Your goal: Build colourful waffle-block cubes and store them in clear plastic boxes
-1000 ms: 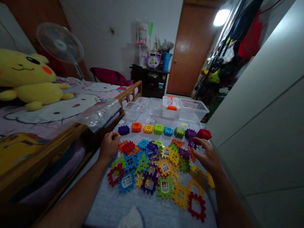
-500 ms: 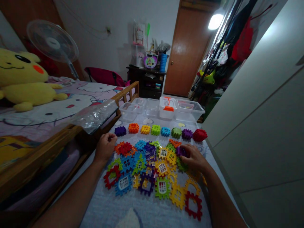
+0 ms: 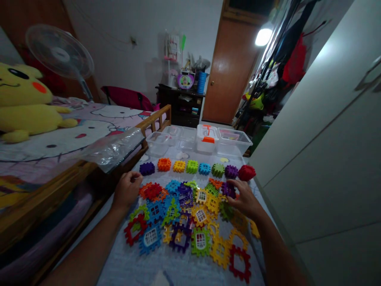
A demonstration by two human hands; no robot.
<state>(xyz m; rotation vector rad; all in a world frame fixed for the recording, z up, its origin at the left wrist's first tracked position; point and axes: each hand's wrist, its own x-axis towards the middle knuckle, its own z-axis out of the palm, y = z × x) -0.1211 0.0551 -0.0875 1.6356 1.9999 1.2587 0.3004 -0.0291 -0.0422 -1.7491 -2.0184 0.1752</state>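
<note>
My left hand (image 3: 128, 188) rests on the cloth at the left of the pieces, fingers curled in with nothing visible in them. Beside it lie orange and red interlocking pieces (image 3: 153, 191). At the right of the spread, my right hand (image 3: 243, 197) has its thumb and fingers around a purple toothed building piece (image 3: 228, 189). A dark green piece (image 3: 226, 210) is just below that thumb. Loose flat pieces cover the middle, among them a blue window piece (image 3: 150, 237), a green window piece (image 3: 200, 241) and a red square frame (image 3: 239, 263).
Behind the loose pieces runs a row of stacked blocks sorted by colour, such as an orange stack (image 3: 164, 164) and a red stack (image 3: 247, 172). Clear plastic boxes (image 3: 233, 139) and a white-lidded box (image 3: 207, 139) stand farther back. A wooden bed rail (image 3: 153, 119) borders the left.
The view has shifted slightly, so everything sits a little left and lower. My right hand's fingers are more spread around the purple piece, which shows more. My left hand stays curled.
</note>
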